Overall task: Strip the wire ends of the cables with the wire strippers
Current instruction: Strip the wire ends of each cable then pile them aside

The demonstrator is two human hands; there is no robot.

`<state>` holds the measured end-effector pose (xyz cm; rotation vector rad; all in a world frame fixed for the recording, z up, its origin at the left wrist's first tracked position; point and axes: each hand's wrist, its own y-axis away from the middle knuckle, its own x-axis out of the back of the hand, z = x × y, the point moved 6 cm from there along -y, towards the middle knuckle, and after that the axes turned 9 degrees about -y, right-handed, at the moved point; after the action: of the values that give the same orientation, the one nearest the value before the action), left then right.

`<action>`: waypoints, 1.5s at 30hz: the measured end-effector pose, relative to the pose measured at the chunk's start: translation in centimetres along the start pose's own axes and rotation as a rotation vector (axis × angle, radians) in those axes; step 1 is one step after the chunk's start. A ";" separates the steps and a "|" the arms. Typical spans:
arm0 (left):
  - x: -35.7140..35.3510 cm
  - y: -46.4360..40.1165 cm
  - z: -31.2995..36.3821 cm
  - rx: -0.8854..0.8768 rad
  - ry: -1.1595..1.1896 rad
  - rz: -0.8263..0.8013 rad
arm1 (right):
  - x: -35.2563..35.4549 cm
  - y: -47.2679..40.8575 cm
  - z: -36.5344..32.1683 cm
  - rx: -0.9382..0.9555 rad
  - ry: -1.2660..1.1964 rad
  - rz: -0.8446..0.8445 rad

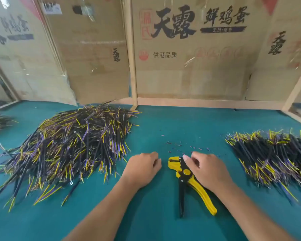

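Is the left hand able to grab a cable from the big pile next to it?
Probably yes. The left hand holds nothing, and only bare green table lies between it and the big cable pile.

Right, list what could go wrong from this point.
1. The wire strippers lie on the table under the right hand; a careless grab near the head could pinch a finger.
2. The left pile and right pile look alike, so stripped and unstripped cables may get mixed.
3. Insulation scraps litter the mat and could foul the work.
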<state>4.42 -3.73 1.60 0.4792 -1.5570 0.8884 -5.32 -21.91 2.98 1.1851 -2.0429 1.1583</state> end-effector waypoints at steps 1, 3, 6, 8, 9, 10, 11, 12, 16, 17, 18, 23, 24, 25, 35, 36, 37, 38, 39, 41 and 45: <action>-0.2 0.1 -0.1 0.000 0.008 -0.003 | -0.2 0.3 0.0 -0.042 0.019 -0.033; -0.3 -0.1 -0.3 0.005 0.019 0.029 | -0.2 0.7 -0.1 -0.109 0.116 -0.066; -0.2 0.0 -0.2 0.005 0.037 0.020 | -0.2 1.2 -0.8 -0.168 0.206 -0.138; -0.1 0.1 -0.2 0.001 0.033 0.047 | -0.3 1.7 -1.4 -0.184 0.236 -0.205; 0.0 0.2 -0.2 0.009 0.039 0.081 | -0.6 1.9 -1.7 -0.200 0.264 -0.255; 0.3 0.2 -0.4 0.024 0.043 0.116 | -1.0 2.1 -1.9 -0.216 0.307 -0.306; 0.5 0.2 -0.5 0.041 0.048 0.142 | -1.4 2.1 -2.3 -0.229 0.352 -0.350; 0.6 0.3 -0.5 0.054 0.052 0.155 | -1.8 2.1 -2.6 -0.238 0.376 -0.377; 1.0 0.7 -1.2 0.162 0.147 0.208 | -2.8 0.4 -4.1 -0.257 0.288 -0.383; 1.2 0.8 -1.7 0.207 0.208 0.240 | -2.8 -0.1 -4.0 -0.270 0.243 -0.374; 1.4 0.9 -2.3 0.250 0.288 0.263 | -2.6 -0.6 -3.7 -0.298 0.176 -0.356; 1.4 0.7 -1.9 0.288 0.936 0.205 | -1.9 -1.5 -1.7 -0.451 -0.322 -0.147; 1.0 0.6 -1.1 0.283 1.139 0.141 | -2.0 -1.5 -1.6 -0.449 -0.391 -0.103; 0.6 0.4 -0.4 0.283 1.292 0.081 | -2.2 -1.4 -1.7 -0.435 -0.440 -0.084; 1.5 0.5 -0.8 0.496 1.651 0.092 | -3.2 0.2 -3.8 -0.415 -0.943 -0.231; 1.9 0.4 -1.0 0.490 1.665 0.088 | -3.6 0.5 -3.9 -0.459 -1.068 -0.283; 2.3 0.3 -1.1 0.471 1.668 0.077 | -4.1 0.8 -4.2 -0.515 -1.194 -0.364; 2.9 0.1 -1.1 0.444 1.656 0.064 | -4.7 1.2 -4.7 -0.570 -1.313 -0.460; 3.4 -0.1 -0.9 0.412 1.628 0.037 | -5.3 1.8 -5.3 -0.611 -1.404 -0.555; 4.5 -0.9 -0.4 0.325 1.537 -0.074 | -6.0 2.5 -6.4 -0.595 -1.501 -0.675; 7.7 -4.9 -5.6 0.264 1.202 -0.034 | -5.6 1.9 -7.2 -0.500 -1.652 -0.620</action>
<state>10.19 -1.11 10.30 0.0796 -0.3364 1.0600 -4.15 -12.78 1.67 2.5418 -2.1754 -1.0042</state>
